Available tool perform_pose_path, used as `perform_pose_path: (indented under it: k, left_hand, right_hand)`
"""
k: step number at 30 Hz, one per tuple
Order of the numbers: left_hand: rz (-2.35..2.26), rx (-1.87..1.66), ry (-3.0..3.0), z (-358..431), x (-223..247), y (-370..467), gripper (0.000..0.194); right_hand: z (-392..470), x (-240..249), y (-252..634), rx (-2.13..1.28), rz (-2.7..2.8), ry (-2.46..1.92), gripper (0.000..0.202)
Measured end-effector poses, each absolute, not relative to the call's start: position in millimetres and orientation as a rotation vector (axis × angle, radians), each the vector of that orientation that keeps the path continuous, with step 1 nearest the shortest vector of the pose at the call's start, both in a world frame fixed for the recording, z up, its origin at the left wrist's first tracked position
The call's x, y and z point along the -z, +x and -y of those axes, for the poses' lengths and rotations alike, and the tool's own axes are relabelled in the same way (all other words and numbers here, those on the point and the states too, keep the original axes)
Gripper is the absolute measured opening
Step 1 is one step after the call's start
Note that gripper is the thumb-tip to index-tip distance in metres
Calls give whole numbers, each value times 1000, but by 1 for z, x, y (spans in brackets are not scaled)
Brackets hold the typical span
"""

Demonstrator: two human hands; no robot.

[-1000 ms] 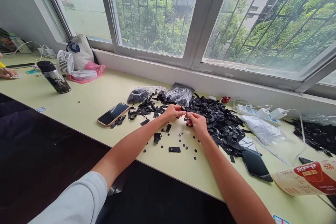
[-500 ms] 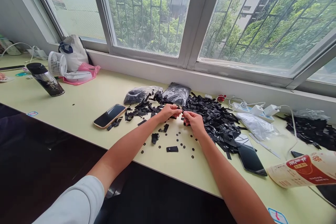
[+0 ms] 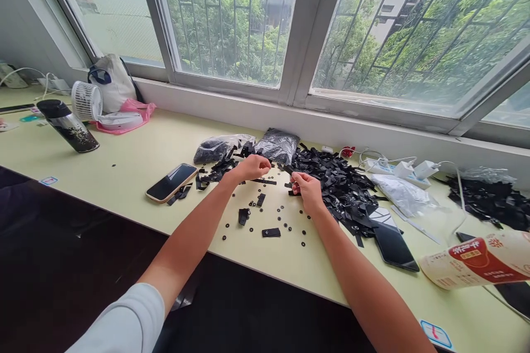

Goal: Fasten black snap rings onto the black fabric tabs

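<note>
My right hand (image 3: 306,186) pinches a small black fabric strip (image 3: 287,169) between thumb and fingers, just left of the big pile of black strips (image 3: 337,187). To its left, my left hand (image 3: 253,167) hovers over the table with fingers curled together; whatever lies between the fingertips is too small to make out. Small black rings (image 3: 279,218) are scattered on the table below the hands. Among them lie a few loose black pieces, such as a flat one (image 3: 271,233) and a folded one (image 3: 243,216).
Behind the hands rest two plastic bags of black pieces, one clear (image 3: 219,149) and one shiny (image 3: 277,144). A phone (image 3: 171,182) lies left, another phone (image 3: 393,242) right. A tilted paper cup (image 3: 476,262), power strip (image 3: 397,171), tumbler (image 3: 69,127) and fan (image 3: 86,100) surround the area.
My hands were together at one small black piece. My left hand has come away to the left, while my right hand stays in place holding the strip.
</note>
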State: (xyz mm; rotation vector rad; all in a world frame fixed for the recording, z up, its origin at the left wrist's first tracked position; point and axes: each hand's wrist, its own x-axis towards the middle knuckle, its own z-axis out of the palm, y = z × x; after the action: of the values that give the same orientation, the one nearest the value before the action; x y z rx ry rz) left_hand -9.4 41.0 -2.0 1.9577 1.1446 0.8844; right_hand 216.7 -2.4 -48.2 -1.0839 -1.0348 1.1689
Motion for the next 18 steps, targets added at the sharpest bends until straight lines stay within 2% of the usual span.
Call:
perform_pose_path:
  k: [6,18]
  left_hand:
    - [-1158,-758,2041,-45,8,-24,10]
    - [-1225,-795,2037,-43,14,-12,16]
  right_hand:
    - [2,49,216,-1168,1050,-1108,35]
    - [2,48,216,-1177,1054,-1103,33]
